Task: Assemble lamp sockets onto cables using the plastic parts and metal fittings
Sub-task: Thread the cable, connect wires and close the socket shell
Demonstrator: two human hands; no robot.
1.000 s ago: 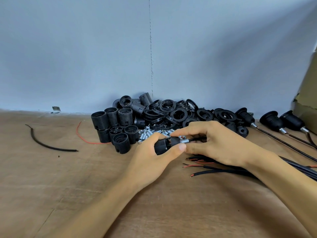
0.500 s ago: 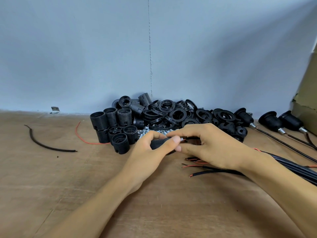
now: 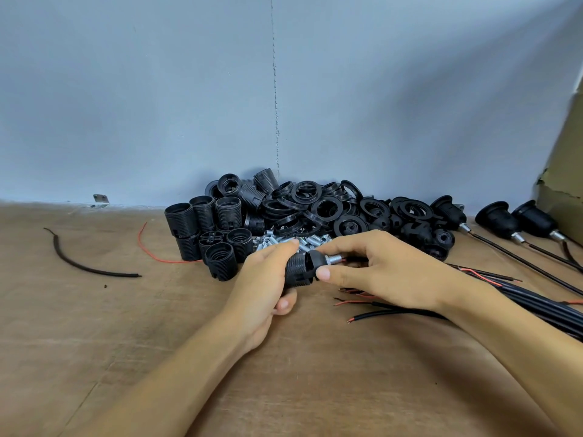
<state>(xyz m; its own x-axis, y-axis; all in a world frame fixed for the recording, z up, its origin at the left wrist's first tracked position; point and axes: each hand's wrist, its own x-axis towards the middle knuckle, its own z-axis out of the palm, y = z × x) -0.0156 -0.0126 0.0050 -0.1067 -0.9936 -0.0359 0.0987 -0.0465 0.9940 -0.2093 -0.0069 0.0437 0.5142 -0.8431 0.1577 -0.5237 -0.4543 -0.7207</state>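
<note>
My left hand [image 3: 262, 288] grips a black threaded lamp socket [image 3: 299, 269] just above the table's middle. My right hand [image 3: 385, 272] pinches the socket's black cap end, where a short threaded metal fitting [image 3: 335, 259] sticks out to the right. A cable with a red wire runs from the fitting under my right palm and is mostly hidden. Behind my hands lie black threaded socket bodies [image 3: 205, 225], a heap of black rings [image 3: 318, 209] and small silver metal fittings [image 3: 277, 240].
Black cables with red and black stripped ends [image 3: 394, 312] fan out on the wooden table [image 3: 157, 342] under my right wrist. Three finished sockets on cables [image 3: 501, 220] lie at the right by a cardboard box [image 3: 564, 171]. A black cable scrap [image 3: 79, 263] and red wire [image 3: 148, 250] lie left.
The socket has turned in my hands: the cap end and its metal fitting, hidden half a second ago, now show between my fingers. Both hands stay at the same spot.
</note>
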